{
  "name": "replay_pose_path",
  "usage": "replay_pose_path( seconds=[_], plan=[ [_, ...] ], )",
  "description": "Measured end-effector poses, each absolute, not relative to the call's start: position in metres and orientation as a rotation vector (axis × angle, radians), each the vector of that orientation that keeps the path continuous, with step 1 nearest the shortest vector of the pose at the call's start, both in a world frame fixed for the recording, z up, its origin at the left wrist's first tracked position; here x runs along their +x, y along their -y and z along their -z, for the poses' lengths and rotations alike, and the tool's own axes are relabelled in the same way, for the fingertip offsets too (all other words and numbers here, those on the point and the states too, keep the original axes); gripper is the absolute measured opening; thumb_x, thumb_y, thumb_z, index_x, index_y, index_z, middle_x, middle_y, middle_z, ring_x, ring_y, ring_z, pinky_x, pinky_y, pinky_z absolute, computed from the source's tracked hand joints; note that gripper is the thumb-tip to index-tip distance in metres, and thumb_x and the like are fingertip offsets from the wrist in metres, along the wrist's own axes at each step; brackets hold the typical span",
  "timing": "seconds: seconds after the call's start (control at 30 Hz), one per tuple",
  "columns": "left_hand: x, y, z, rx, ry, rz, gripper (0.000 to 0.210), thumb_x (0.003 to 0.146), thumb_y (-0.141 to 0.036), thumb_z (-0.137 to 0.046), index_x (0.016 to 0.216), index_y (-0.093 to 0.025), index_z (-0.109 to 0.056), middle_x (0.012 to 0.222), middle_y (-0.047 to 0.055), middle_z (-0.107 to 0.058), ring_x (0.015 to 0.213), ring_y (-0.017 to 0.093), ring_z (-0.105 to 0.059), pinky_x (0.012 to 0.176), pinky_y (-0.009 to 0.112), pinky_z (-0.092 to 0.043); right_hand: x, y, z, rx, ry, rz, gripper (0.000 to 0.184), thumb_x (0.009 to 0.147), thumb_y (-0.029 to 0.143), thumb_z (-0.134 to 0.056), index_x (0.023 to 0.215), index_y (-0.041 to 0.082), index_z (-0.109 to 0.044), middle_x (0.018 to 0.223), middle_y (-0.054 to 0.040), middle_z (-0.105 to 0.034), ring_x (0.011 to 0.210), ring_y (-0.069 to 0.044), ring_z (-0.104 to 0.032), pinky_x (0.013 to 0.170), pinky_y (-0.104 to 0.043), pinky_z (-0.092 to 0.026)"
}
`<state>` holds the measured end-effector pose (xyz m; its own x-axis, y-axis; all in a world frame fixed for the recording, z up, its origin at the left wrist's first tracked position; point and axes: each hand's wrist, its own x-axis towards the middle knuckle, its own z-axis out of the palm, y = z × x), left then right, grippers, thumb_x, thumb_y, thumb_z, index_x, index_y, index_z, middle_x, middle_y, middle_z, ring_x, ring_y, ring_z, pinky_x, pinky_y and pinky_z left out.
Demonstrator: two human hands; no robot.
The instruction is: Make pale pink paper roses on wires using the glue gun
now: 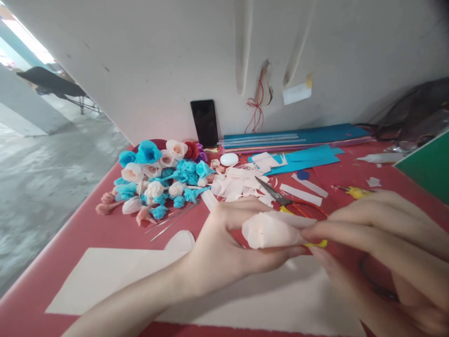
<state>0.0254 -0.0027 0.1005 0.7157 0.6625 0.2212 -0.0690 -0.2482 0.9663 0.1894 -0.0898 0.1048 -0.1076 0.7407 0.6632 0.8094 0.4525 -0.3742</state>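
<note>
A pale pink-white crepe paper flower (pixel 268 230) lies sideways between my hands, its petals facing left. My left hand (pixel 219 250) is closed around it, thumb below and fingers above. At the narrow base, my right hand (pixel 382 238) pinches the flower between thumb and fingertips; a yellow strip (pixel 318 244) sticks out there. Just behind my hands lie scissors (pixel 268 188) with orange-red handles, partly hidden by the flower and fingers. Beneath my forearm and hands spreads a large pale paper sheet (pixel 115 267). A rounded paper petal (pixel 180 241) rests at its far edge.
Finished blue, white, pink and red paper flowers (pixel 154 182) are heaped at the left, with thin wires (pixel 171 222) in front. White paper scraps (pixel 238 182) and blue paper (pixel 305 159) lie behind. A phone (pixel 205 122) leans on the wall; a green board (pixel 428 164) stands right.
</note>
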Motion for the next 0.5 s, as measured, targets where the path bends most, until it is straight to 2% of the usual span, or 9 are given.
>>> replay_pose_path(
  seconds=[0.13, 0.27, 0.5],
  plan=[
    [0.0259, 0.0008, -0.0981, 1.69, -0.449, -0.731, 0.018, 0.071, -0.014, -0.071, 0.089, -0.016, -0.074, 0.077, 0.002, -0.069, 0.068, 0.01, -0.057, 0.066, 0.018, -0.048, 0.1898, 0.0891, -0.1035, -1.318, 1.866, 0.004, 0.012, 0.086, 0.013, -0.051, 0.09, 0.022, -0.058, 0.082, 0.0007, -0.057, 0.079, -0.015, -0.053, 0.097, -0.038, -0.035],
    [0.0279, 0.0001, -0.0969, 1.646, -0.455, -0.714, 0.012, 0.07, -0.014, -0.072, 0.082, -0.013, -0.075, 0.074, 0.003, -0.07, 0.067, 0.01, -0.059, 0.063, 0.017, -0.049, 0.1905, 0.0894, -0.102, -1.361, 1.862, -0.099, 0.012, 0.088, 0.017, -0.048, 0.09, 0.024, -0.058, 0.08, 0.0008, -0.055, 0.075, -0.014, -0.054, 0.095, -0.036, -0.037],
    [0.0277, 0.0036, -0.0982, 1.525, -0.444, -0.684, 0.006, 0.069, -0.012, -0.072, 0.074, -0.013, -0.074, 0.072, 0.002, -0.07, 0.066, 0.01, -0.063, 0.06, 0.015, -0.051, 0.1937, 0.0924, -0.1062, -1.359, 1.891, -0.026, 0.012, 0.088, 0.017, -0.051, 0.089, 0.025, -0.06, 0.075, 0.0015, -0.049, 0.066, -0.011, -0.05, 0.089, -0.029, -0.041]
  ],
)
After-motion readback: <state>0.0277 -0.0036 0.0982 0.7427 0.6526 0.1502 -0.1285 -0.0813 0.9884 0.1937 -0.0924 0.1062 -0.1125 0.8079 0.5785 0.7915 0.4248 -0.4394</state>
